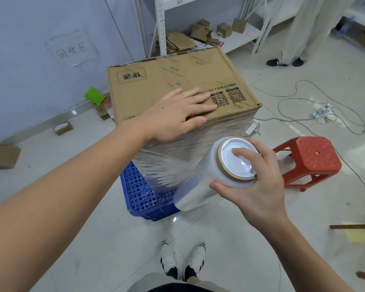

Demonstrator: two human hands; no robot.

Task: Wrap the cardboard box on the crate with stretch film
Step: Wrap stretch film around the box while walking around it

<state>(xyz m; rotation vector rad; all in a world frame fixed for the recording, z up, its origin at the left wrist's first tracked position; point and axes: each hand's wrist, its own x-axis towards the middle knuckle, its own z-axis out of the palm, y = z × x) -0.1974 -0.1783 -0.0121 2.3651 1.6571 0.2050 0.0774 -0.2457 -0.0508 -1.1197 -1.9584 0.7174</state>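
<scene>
— What were the hands doing?

— The left hand point(175, 114) lay flat, fingers straight and spread, pressing on the top of the brown printed cardboard box point(177, 81) near its front edge, thumb hooked just over that edge. The right hand point(255, 182) gripped the upper end of the clear stretch-film roll point(211, 175), thumb under the rim and a fingertip resting on the white end cap.

— And the film itself?

— A taut, wrinkled sheet of film point(162, 167) ran from the roll to the box's near side, which was already covered in glossy layers (the far sides could not be seen).

— Where did the box sit?

— On a blue perforated plastic crate point(139, 192) on the pale tiled floor point(93, 239), close to the wall.

— Anything crowding the space?

— A red plastic stool point(310, 161) stood just right of the roll. Behind it grey cables point(293, 102) looped across the floor to a white power strip point(321, 111). Another person's legs in light trousers point(303, 28) stood by the white metal shelving point(230, 36), which held flattened cardboard scraps point(181, 42). A small cardboard piece point(4, 155) lay at the left, and the wearer's own white-and-black shoes point(182, 262) were directly in front of the crate.
</scene>
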